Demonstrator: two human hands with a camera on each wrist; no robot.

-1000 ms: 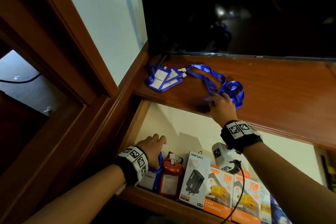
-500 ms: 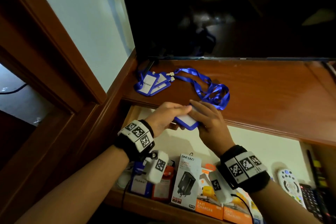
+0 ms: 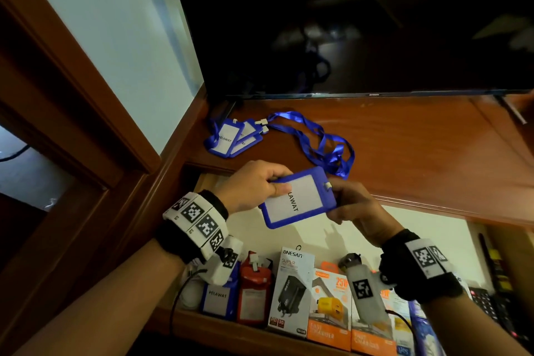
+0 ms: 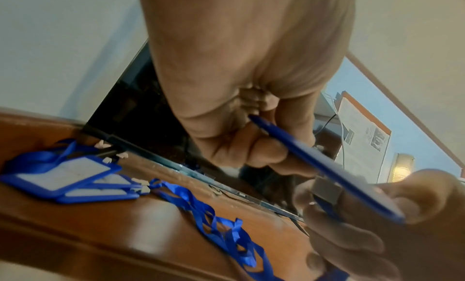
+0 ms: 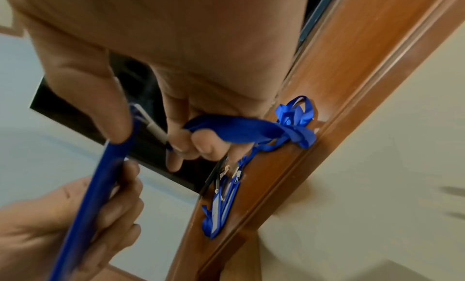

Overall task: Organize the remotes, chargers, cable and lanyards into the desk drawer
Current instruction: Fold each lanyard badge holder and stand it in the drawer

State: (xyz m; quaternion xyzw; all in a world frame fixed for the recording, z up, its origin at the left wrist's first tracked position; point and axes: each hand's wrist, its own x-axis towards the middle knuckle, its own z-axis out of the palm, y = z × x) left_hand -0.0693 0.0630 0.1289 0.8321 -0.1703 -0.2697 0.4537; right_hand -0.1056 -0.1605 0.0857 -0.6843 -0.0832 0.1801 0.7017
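Blue plastic badge holder with a white "PELAWAT" card (image 3: 299,198), held up over the open wooden desk drawer (image 3: 332,228) by both hands.

Biggest first: the reddish wood desktop (image 3: 419,147) has three more blue badge holders (image 3: 231,137) and a tangle of blue ribbon straps (image 3: 323,141) on it. Left hand (image 3: 254,185) pinches the holder's far edge, right hand (image 3: 351,205) is clamped on the clip end with ribbon looped through its fingers (image 5: 201,144). My worry: that ribbon seems tied into the pile, so lowering it could drag the rest off the edge.
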